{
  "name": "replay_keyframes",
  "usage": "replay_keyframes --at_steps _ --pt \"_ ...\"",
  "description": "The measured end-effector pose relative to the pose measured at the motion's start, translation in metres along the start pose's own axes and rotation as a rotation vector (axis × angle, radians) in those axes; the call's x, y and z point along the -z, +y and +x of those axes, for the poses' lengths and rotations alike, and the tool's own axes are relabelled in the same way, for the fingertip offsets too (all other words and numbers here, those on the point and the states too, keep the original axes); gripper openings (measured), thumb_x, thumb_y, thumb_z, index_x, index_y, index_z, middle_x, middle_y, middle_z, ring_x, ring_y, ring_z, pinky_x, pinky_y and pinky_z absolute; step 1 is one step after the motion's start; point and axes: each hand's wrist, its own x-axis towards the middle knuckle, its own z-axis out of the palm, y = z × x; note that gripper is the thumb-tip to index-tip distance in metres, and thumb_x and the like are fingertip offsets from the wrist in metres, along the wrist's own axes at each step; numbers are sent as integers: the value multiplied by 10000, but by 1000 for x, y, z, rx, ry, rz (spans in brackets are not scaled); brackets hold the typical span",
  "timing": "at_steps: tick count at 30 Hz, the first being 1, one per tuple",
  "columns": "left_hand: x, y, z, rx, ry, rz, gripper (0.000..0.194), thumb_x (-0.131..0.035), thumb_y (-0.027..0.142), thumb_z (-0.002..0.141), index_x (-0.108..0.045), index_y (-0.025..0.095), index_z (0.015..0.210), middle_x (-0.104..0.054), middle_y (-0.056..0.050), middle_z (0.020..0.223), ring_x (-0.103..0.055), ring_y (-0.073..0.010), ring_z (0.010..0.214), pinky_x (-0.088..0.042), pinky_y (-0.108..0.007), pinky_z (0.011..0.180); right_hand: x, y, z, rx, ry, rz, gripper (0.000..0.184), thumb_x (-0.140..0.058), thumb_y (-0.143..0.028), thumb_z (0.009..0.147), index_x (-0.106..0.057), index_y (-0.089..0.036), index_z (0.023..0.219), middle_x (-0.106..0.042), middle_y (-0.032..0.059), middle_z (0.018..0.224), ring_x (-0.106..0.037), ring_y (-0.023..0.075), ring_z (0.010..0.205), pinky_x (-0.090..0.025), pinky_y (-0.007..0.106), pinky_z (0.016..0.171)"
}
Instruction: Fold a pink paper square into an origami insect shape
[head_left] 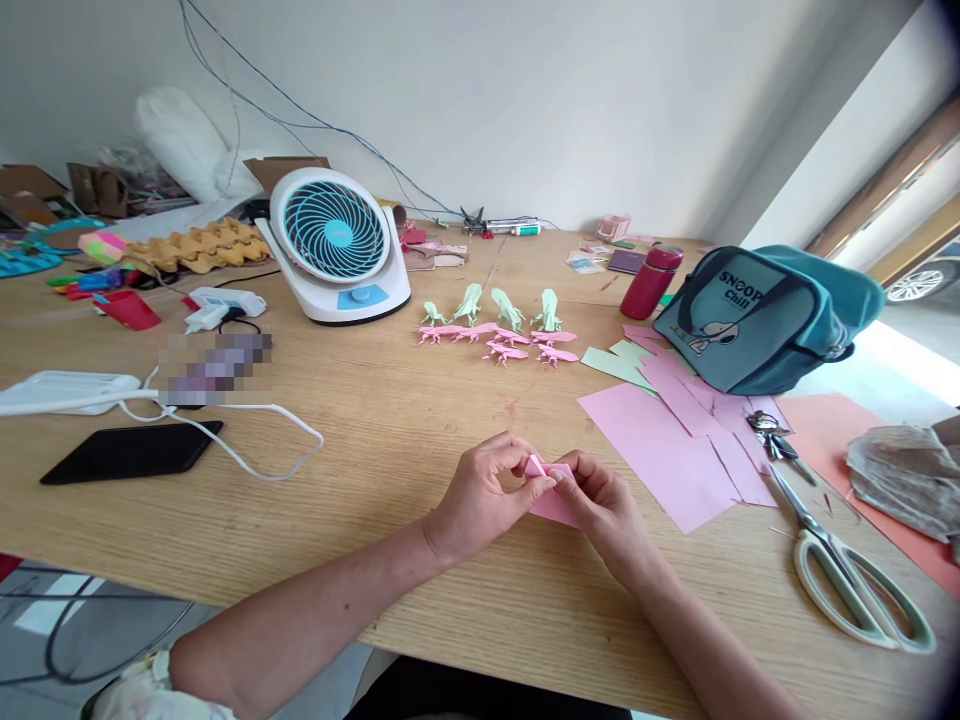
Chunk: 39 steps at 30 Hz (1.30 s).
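Observation:
Near the front of the wooden table (360, 420), a small piece of pink paper (556, 506) with a folded upper edge is held between both hands. My left hand (491, 500) pinches its left part, thumb and fingertips at a raised fold. My right hand (604, 505) grips the right part, its thumb pressing beside the left thumb. The fingers hide much of the paper's top edge. Beyond the hands stand several folded pink paper insects (507, 351), with green folded paper insects (508, 310) in a row behind them.
Pink paper sheets (652, 450) and scissors (840, 570) lie to the right, below a teal bag (750, 320) and a red bottle (651, 282). A white fan (334, 245) stands at the back left. A black phone (131, 452) and white cable (300, 460) lie left.

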Motion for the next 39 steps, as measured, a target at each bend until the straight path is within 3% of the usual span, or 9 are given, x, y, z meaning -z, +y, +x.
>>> replay_keyframes --at_steps 4,12,18,25,31,36,39 --pt "-1 2 2 108 31 -33 213 -688 190 814 -569 163 639 -630 3 710 -574 -120 687 -457 -232 669 -1 1 0 -32 2 28 473 -694 -666 758 -580 -207 745 -508 -17 641 -390 123 567 -293 260 525" --pt "-2 -9 0 302 -16 -171 179 -673 259 819 -588 147 708 -615 6 692 -556 -114 650 -451 -220 608 -2 5 -1 5 60 29 426 -678 -621 805 -615 -200 777 -559 10 717 -443 140 632 -339 265 564" --pt "2 -10 4 299 -33 -259 206 -680 281 820 -557 152 717 -582 15 688 -539 -104 643 -436 -211 606 -4 4 -2 4 44 91 402 -718 -603 779 -634 -211 804 -603 12 744 -495 146 641 -391 267 577" --pt "7 -8 8 251 -16 -203 161 -679 220 769 -545 158 704 -594 17 703 -556 -109 670 -460 -221 646 -4 2 -1 -63 13 235 456 -785 -581 717 -648 -240 988 -705 39 880 -626 199 776 -468 294 668" --pt "11 -2 9 171 -33 -153 96 -661 186 778 -578 154 743 -602 10 734 -570 -114 707 -482 -238 702 -2 6 1 -89 -67 112 464 -778 -626 696 -655 -187 785 -630 8 677 -480 125 581 -325 253 517" --pt "11 -1 10 123 -38 -147 89 -652 153 781 -564 164 772 -591 15 761 -567 -105 727 -487 -234 726 -1 14 3 -113 -119 109 472 -786 -629 684 -673 -184 792 -692 42 714 -571 168 626 -380 277 551" --pt "10 -4 9 122 -57 -184 143 -649 129 773 -578 169 890 -608 12 803 -582 -105 748 -493 -232 735 -1 17 3 -107 -111 106 453 -795 -612 687 -681 -185 790 -700 45 708 -595 177 620 -404 287 563"
